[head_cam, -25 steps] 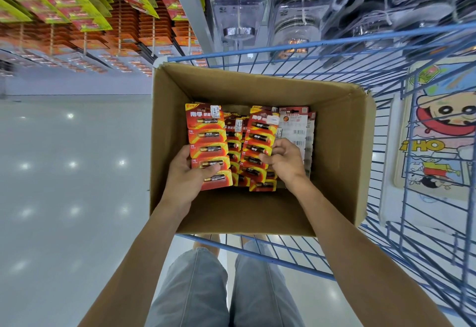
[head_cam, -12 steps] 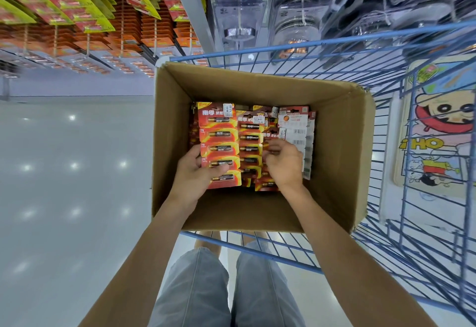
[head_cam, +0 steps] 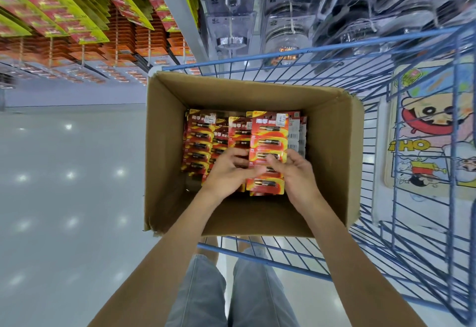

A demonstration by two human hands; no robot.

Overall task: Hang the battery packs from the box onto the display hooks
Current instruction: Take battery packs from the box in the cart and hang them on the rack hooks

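Left hand [head_cam: 229, 172] and right hand [head_cam: 296, 176], arms angled down into the box [head_cam: 164, 151], both pinch one long strip of battery packs [head_cam: 269, 143] lying on the stacks [head_cam: 198, 143]; lifted by its lower end it may buckle, snag neighbours, or slip before reaching the display hooks [head_cam: 116, 40].

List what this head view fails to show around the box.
Head view, front battery pack: its lower middle is covered by the left hand and right hand.
Head view, pack count in the cardboard box: top layers hide those below.
Head view, price sticker: print too small.
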